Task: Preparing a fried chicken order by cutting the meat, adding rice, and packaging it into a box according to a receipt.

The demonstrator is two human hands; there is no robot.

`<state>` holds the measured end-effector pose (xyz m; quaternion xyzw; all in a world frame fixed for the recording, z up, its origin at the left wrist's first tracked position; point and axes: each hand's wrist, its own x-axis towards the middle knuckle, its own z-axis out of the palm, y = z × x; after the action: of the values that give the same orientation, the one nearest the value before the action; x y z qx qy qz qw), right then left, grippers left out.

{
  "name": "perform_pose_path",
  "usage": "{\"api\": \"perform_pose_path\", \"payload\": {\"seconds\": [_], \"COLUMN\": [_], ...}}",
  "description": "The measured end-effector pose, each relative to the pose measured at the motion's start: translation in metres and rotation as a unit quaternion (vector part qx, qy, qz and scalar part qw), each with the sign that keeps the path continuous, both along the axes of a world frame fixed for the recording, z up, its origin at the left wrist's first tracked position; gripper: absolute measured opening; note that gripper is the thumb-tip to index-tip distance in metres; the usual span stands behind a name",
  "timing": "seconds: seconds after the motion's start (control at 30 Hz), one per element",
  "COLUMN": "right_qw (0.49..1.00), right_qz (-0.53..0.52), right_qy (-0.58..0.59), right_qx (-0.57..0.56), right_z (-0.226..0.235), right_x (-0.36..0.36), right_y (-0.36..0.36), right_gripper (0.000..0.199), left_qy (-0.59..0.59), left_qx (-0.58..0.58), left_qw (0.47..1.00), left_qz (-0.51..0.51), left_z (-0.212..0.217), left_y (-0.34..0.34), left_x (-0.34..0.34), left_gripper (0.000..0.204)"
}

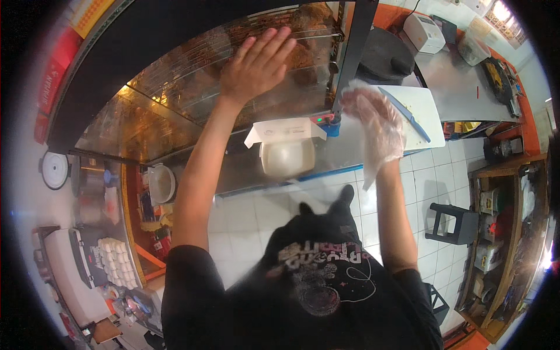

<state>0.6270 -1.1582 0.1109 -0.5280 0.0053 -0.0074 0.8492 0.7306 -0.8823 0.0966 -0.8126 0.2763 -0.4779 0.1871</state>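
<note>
My left hand (pixel 256 67) is bare, its fingers stretched out flat in front of the glass of a food display case (pixel 192 125). Behind that glass, browned pieces of food (pixel 219 44) lie on wire racks. A loose clear plastic glove (pixel 385 137) covers my right hand (pixel 373 111), raised beside the case's corner near a white cutting board (pixel 426 108). Blur and the glove hide how its fingers are bent. On the board lies a blue knife (pixel 408 116). Between my forearms, a white takeaway box (pixel 287 157) stands on the metal counter with its lid up.
A dark stone mortar (pixel 385 55) stands behind the cutting board, with a white boxy device (pixel 424 32) farther back. Black stools (pixel 452 223) stand on the tiled floor to the right, by a wooden shelf (pixel 507 245). Egg trays (pixel 116 262) are at the lower left.
</note>
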Motion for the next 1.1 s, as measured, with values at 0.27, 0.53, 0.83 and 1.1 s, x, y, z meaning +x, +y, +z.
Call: {"api": "perform_pose_path", "payload": {"seconds": [0.27,0.53,0.83,1.1], "right_qw": [0.735,0.577,0.534,0.533], "right_qz": [-0.187,-0.048,-0.051,-0.060], "right_qy": [-0.342,-0.261,-0.303,-0.319], "right_qx": [-0.554,-0.773,-0.788,-0.781], "right_z": [0.075,0.116,0.089,0.073], "right_x": [0.082,0.146,0.171,0.179], "right_y": [0.071,0.108,0.103,0.090], "right_gripper": [0.037,0.073,0.066,0.060], "left_qy": [0.030,0.178,0.260,0.219], "left_qx": [-0.174,-0.483,-0.635,-0.705], "left_qw": [0.984,0.857,0.706,0.671], "left_qz": [0.015,0.031,0.175,0.077], "left_z": [-0.010,-0.080,-0.178,-0.145], "left_y": [0.069,0.044,0.024,0.011], "left_x": [-0.058,-0.201,-0.355,-0.301], "left_gripper": [0.059,0.059,0.057,0.055]}}
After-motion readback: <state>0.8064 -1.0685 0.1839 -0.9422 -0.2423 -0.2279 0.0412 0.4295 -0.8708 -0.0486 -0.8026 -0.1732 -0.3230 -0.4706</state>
